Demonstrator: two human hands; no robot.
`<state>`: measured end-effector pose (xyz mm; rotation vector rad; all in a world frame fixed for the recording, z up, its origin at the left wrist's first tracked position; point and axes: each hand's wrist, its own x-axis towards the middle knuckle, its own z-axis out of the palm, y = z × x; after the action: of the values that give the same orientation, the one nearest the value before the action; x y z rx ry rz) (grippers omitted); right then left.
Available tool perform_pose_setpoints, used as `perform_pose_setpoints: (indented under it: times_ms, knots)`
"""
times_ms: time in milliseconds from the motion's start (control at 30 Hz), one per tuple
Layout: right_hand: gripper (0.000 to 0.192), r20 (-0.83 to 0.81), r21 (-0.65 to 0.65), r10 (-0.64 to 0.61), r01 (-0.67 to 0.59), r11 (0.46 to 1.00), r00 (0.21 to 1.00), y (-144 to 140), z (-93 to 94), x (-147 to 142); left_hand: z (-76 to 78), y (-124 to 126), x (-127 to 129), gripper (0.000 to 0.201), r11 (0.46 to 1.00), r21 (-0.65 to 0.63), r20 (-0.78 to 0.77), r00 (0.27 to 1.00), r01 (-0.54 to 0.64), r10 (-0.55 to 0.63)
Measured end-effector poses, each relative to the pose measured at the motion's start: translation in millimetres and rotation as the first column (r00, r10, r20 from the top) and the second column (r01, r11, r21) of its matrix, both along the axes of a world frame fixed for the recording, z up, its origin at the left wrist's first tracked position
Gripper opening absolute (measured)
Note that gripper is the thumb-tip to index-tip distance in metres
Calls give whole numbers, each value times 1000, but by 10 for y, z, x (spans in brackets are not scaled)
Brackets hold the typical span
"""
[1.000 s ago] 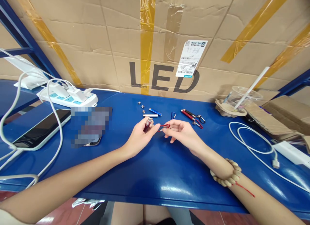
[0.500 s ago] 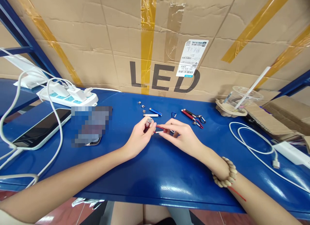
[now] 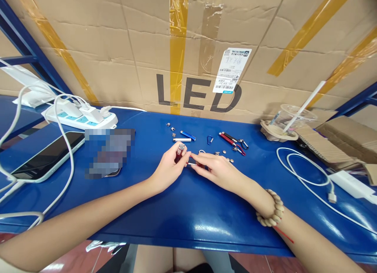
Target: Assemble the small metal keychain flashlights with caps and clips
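My left hand (image 3: 165, 168) is closed around a small dark-red metal tube (image 3: 178, 154) with a silver end, like a mini flashlight, held upright. My right hand (image 3: 220, 169) pinches a red carabiner (image 3: 191, 163) close beside the left fingertips; part of it is hidden by fingers. Beyond the hands lie a blue tube (image 3: 187, 135) and a silver tube (image 3: 182, 140). A blue carabiner (image 3: 210, 139) sits to their right. Farther right are a red tube (image 3: 227, 138) and a black tube (image 3: 229, 136), with carabiners at their near ends. Small round silver discs (image 3: 232, 161) lie behind my right hand.
Small metal pieces (image 3: 172, 129) lie at the back of the blue table (image 3: 188, 214). At left are a white power strip (image 3: 108, 121), cables and phones (image 3: 50, 157). A white cable (image 3: 290, 173), a cup holder (image 3: 278, 132) and a cardboard box (image 3: 347, 133) occupy the right. A large carton stands behind.
My right hand has moved slightly nearer my left with the red carabiner. The blue carabiner and small silver discs behind it now show more fully. The left hand keeps its hold.
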<state>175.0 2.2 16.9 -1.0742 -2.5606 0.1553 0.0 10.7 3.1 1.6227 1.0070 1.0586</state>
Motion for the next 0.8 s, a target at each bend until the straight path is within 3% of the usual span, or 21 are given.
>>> perform_pose_setpoints:
  times_ms: [333, 633, 800]
  knots:
    - [31, 64, 283, 16, -33, 959, 998, 1, -107, -53, 16, -13, -10, 25, 992, 127, -208, 977, -24, 51]
    - [30, -88, 161, -7, 21, 987, 996, -4, -86, -65, 51, -32, 14, 25, 993, 118, -194, 981, 16, 7]
    - [26, -269, 117, -44, 78, 990, 962, 31, -76, -31, 59, -38, 7, 25, 1000, 12, -108, 994, 5, -4]
